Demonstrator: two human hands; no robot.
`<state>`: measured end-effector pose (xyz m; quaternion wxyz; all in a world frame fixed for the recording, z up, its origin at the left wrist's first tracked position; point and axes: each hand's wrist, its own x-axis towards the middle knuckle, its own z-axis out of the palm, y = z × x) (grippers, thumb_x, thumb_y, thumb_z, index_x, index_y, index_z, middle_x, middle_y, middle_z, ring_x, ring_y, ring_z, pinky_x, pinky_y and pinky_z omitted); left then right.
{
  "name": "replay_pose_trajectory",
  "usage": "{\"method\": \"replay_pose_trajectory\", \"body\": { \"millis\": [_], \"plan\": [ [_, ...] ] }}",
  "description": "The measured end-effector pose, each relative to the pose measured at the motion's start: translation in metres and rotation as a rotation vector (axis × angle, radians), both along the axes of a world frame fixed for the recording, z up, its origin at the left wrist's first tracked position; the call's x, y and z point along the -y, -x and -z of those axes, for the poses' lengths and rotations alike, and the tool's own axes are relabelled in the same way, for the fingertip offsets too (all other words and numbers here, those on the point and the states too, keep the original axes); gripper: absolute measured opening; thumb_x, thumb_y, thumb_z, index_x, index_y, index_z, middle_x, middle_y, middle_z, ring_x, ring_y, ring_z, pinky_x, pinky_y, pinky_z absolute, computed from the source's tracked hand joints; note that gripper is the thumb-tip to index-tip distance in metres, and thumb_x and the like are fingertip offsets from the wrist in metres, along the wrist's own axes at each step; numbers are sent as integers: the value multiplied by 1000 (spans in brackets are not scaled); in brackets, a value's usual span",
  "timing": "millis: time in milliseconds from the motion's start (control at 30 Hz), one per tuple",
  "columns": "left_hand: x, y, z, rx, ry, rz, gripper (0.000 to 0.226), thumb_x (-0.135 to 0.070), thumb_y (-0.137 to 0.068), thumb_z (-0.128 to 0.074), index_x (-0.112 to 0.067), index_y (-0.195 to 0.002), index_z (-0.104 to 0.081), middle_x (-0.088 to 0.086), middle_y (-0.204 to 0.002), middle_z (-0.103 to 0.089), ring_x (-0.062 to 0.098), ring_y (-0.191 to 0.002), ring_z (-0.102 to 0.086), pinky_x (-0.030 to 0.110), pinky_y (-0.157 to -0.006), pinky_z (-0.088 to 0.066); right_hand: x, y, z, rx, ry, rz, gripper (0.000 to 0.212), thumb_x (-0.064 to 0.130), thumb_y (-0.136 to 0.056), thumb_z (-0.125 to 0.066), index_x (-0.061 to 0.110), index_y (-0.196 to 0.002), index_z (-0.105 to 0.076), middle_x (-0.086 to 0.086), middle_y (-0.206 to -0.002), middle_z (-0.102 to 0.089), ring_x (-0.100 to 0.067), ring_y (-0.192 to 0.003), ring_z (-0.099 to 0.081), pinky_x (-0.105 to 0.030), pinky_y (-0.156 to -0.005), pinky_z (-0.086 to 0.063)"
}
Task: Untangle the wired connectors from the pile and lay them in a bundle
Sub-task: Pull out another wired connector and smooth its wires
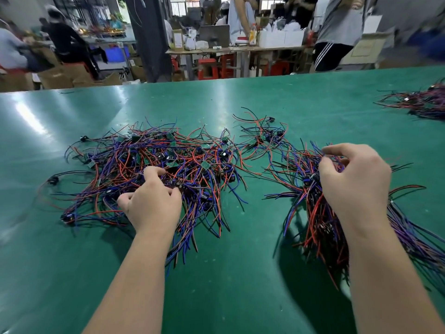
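1. Bundle (320, 225), near right: red, blue and black wires roughly aligned; partly built.
2. Right hand (354, 179), fingers curled, gripped the bundle's far end.
3. Left hand (151, 198), fingers curled, pinched wires in the pile (154, 162).
4. Pile, left centre on the table (216, 285): large, tangled; most work remained.
5. Small clump (262, 138), farther, lay unsorted.

Two hands show, left hand (151, 201) and right hand (354, 182), over one green table (240, 273). Wired connectors lie in four groups: one big pile (149, 162), one small cluster (262, 138), one bundle (320, 220), one far heap (419, 102)
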<state>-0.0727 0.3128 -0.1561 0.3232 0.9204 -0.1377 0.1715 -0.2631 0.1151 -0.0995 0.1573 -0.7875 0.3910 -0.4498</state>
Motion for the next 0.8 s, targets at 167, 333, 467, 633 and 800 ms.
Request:
{"method": "replay_pose_trajectory", "body": {
  "millis": [167,333,467,633,800],
  "plan": [
    [0,3,-9,-163,368,-12,37,-24,-81,-70,-30,-108,-45,-16,-62,-61,17,-70,-60,38,-83,-46,-12,-5,0,49,47,-79,19,9,-81,-63,11,-97,-72,-10,-94,-67,-28,-87,-62,-30,-83,-42],
    [1,2,-25,-341,1181,67,43,-5,-79,-74,-20,-107,-45,-3,-73,-67,6,-65,-66,20,-68,-52,-28,-14,3,79,101,-198,18,1,-79,-64,7,-94,-72,-8,-87,-68,-25,-81,-61,-23,-78,-39],
    [4,10,-34,-293,1277,295,31,2,-85,-67,-19,-98,-48,0,-71,-70,12,-70,-70,19,-71,-54,-33,-18,6,78,90,-257,17,0,-80,-64,6,-94,-72,-6,-86,-67,-23,-79,-61,-23,-77,-41],
    [8,17,-40,-448,1352,401,26,9,-92,-51,-14,-101,-49,9,-92,-63,11,-72,-69,20,-77,-54,-37,-20,7,88,40,-328,17,0,-79,-64,9,-92,-72,0,-81,-65,-18,-74,-59,-17,-73,-39],
    [5,17,-43,-534,1303,557,29,8,-94,-46,-16,-106,-57,-1,-89,-58,10,-78,-64,16,-75,-50,-40,-22,8,94,-62,-368,17,3,-82,-64,13,-92,-72,2,-83,-67,-10,-72,-59,-10,-71,-41]
  ]
}}
